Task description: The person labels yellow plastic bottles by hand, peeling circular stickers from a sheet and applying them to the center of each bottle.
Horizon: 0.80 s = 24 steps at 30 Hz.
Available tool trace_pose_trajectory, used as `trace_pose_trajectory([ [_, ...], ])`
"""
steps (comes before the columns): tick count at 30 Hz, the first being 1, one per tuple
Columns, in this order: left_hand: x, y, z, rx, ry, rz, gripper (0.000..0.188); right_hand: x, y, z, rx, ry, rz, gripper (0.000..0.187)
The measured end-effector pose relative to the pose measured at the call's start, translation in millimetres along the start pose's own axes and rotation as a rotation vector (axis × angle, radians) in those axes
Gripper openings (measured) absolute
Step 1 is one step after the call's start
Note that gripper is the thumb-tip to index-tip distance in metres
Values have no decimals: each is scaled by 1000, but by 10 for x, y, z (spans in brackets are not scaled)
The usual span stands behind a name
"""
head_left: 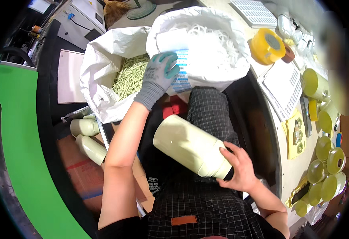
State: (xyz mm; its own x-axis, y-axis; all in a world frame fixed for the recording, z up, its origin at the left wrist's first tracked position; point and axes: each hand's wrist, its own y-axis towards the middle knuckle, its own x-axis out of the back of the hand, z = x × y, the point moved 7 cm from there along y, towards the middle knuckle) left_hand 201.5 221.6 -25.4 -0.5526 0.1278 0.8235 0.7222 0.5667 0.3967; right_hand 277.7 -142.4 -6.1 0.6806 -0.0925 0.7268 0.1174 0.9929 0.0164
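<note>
Pale yellow-green cylinder in the bare right hand, gloved left hand at the sacks

The pale yellow-green plastic cylinder [188,143] lies aslant over the person's lap, its broad end toward the upper left and its narrower, stepped end toward the lower right. Whether it also rests on the legs cannot be told. The right hand [240,167] clasps the narrower end, fingers along the upper side and thumb along the lower.

The left hand [161,69], in a grey glove with green fingertips, has its fingers curled beside a blue-and-white printed panel [181,69] at the front of the right-hand white sack [214,79]; whether it pinches anything cannot be told. That sack holds translucent white loops [218,44]. The left-hand white sack [98,91], just beside it, holds pale green sticks [128,77].

Below the sacks, to the left, two similar cylinders [83,126] lie near brown cardboard [85,171]. The person wears dark checked clothing [206,207] with a brown patch [184,220].

On the worktop [276,127] to the right are a large yellow tape roll [268,46], printed sheets [282,85] and a cluster of yellow-green round containers [315,171].
</note>
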Motion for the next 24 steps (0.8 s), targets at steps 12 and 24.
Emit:
trace_pose_trajectory([
  [12,-228,-57,138,71,-16,-24,27,-158,-8,-132,-169,181,71,107],
  [24,-290,-153,37,-10,68,-116,20,-253,-136,-68,-138,162,15,109],
])
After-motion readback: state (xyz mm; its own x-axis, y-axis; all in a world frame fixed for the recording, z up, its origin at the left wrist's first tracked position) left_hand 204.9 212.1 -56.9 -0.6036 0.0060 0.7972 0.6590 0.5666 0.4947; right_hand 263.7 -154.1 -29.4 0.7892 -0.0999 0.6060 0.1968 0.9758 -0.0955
